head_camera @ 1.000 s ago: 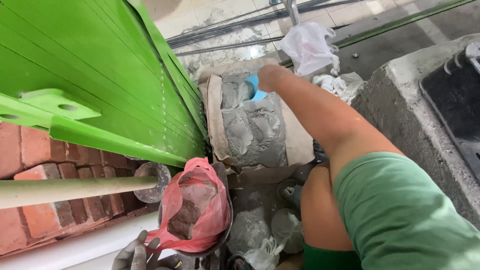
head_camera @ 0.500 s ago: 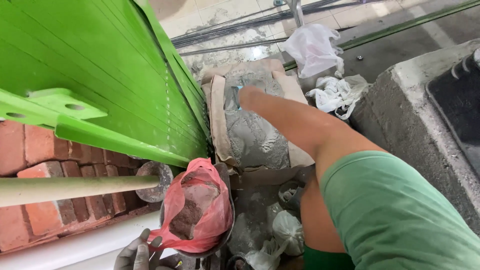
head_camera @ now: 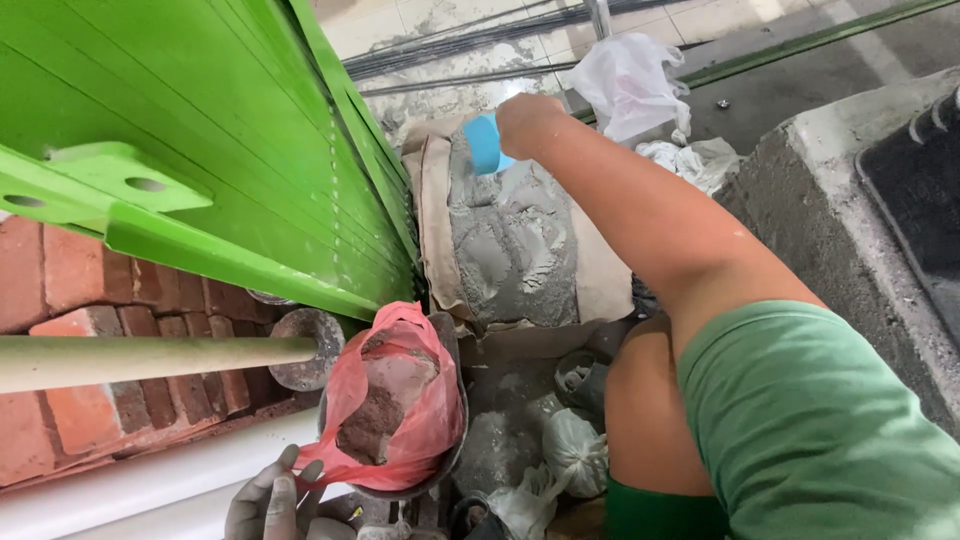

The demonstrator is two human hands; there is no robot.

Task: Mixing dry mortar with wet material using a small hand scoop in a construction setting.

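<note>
My right hand (head_camera: 525, 125) reaches forward over an open paper sack of grey cement powder (head_camera: 510, 250) and grips a small blue cup (head_camera: 485, 143) just above the powder. A little powder trails below the cup. At the bottom left my left hand (head_camera: 272, 500), in a grey glove, grips the near edge of a red plastic bag (head_camera: 400, 395). The bag lines a dark bowl (head_camera: 455, 455) and holds brownish and grey powder. My green sleeve fills the lower right.
A green metal panel (head_camera: 200, 130) leans over a red brick wall (head_camera: 70, 300) on the left. A pale wooden handle (head_camera: 150, 358) ends in a round metal head (head_camera: 305, 345) beside the bowl. A white plastic bag (head_camera: 630, 80), a concrete block (head_camera: 830, 200) and small tied bags (head_camera: 575, 450) lie around.
My right hand dipped down into the cement sack and has come back up with the blue cup above the powder. The left hand and red bag stay in place.
</note>
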